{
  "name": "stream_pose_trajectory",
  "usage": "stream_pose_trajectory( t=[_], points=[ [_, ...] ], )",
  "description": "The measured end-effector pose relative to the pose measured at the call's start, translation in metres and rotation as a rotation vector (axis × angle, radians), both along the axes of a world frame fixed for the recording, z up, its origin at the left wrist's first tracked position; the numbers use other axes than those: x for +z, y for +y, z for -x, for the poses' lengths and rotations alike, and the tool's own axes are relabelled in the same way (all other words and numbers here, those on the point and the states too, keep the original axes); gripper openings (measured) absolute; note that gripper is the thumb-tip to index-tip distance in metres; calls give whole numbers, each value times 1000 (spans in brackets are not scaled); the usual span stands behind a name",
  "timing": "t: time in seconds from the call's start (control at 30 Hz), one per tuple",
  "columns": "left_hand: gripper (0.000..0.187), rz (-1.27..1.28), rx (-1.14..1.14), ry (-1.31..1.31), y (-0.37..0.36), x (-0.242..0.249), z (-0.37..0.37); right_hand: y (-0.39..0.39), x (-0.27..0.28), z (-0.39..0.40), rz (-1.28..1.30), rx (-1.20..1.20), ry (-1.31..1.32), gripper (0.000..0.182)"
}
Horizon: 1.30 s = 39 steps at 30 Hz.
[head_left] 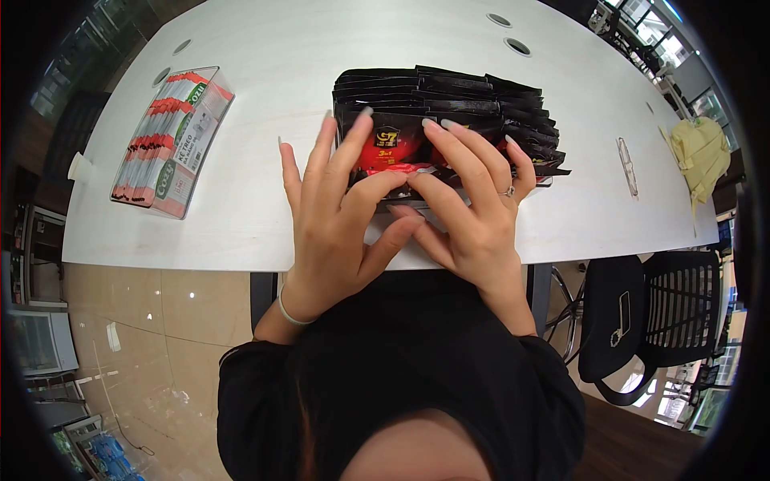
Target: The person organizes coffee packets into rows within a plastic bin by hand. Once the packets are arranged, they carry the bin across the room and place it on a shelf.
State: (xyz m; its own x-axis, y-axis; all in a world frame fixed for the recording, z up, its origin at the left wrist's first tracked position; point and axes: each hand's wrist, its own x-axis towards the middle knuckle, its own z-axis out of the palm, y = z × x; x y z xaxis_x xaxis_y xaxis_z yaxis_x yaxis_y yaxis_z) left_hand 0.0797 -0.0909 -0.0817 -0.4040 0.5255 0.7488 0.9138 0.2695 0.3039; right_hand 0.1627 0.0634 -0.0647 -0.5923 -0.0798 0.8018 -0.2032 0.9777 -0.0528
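Black and red G7 3in1 coffee sachets [387, 138] stand packed in rows in front of me, in what looks like a clear box [547, 183] mostly hidden by them. My left hand [330, 216] rests over the left front of the sachets, fingers spread, index finger bent onto the red lower part of the front sachet. My right hand [475, 204] lies over the front middle and right, fingers apart, a ring on one. The index fingertips nearly meet, and both thumbs point inward below them, close together. Neither hand visibly closes round a sachet.
At left on the white table [273, 48] stands a clear box of Cozy stick packs [164, 144]. A thin clear item [626, 167] and a yellow-green cloth bag [699, 152] lie at right. A black office chair [650, 313] stands beyond the table's near right edge.
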Motion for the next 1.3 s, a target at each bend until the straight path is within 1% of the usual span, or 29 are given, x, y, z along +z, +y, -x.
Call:
stream_pose_trajectory(
  t=[0.03,0.1,0.17,0.27,0.33,0.37,0.5,0.57,0.6,0.73,0.77,0.8,0.87,0.9,0.97,1.1,1.17,1.2,1.27,1.3],
  points=[
    [40,-46,1,13,1,-2,1,0,1,0,-4,-3,-4,26],
    [41,-34,-5,9,1,-3,1,0,0,0,-8,-7,-6,26],
    [42,-21,-11,2,0,-3,1,4,-3,0,-76,16,56,25],
    [47,-8,-12,33,0,-1,0,5,-1,-5,-59,62,69,21],
    [54,-68,-35,-6,1,-2,0,3,1,-9,-29,81,67,19],
    [61,-59,-35,28,-1,-3,2,2,2,-11,2,98,68,18],
    [65,10,-12,70,-3,3,2,-1,0,-9,12,109,108,17],
    [72,-145,-130,18,2,-2,7,-1,-6,-6,-48,150,196,17],
    [72,-146,-131,18,1,-2,8,-2,-7,-5,-53,158,224,18],
    [82,-87,-90,39,-3,0,9,-2,-9,-8,-99,170,239,21],
    [85,-53,-87,50,-4,0,9,-2,-8,-7,-98,170,239,21],
    [85,-52,-88,50,-3,-1,9,-3,-7,-6,-106,176,266,17],
    [93,-162,-90,-12,0,-3,8,-3,-7,-5,-112,180,292,14],
    [93,-161,-90,-12,0,-3,8,-2,-6,-4,-94,201,287,14],
    [99,-140,-87,-45,0,-1,7,-2,-5,-4,-75,225,281,15],
    [101,-132,-71,-18,-1,-2,8,-1,-2,-6,-65,231,219,19],
    [95,-189,-82,-12,0,-3,8,0,-2,-6,-58,232,194,20],
    [95,-189,-82,-13,-1,-4,8,0,-2,-5,-48,228,187,21],
    [78,-214,-65,27,-5,-6,7,0,-1,-5,-38,223,181,22],
    [78,-213,-65,27,-6,-5,6,-1,0,-6,-30,212,154,22]
  ],
)
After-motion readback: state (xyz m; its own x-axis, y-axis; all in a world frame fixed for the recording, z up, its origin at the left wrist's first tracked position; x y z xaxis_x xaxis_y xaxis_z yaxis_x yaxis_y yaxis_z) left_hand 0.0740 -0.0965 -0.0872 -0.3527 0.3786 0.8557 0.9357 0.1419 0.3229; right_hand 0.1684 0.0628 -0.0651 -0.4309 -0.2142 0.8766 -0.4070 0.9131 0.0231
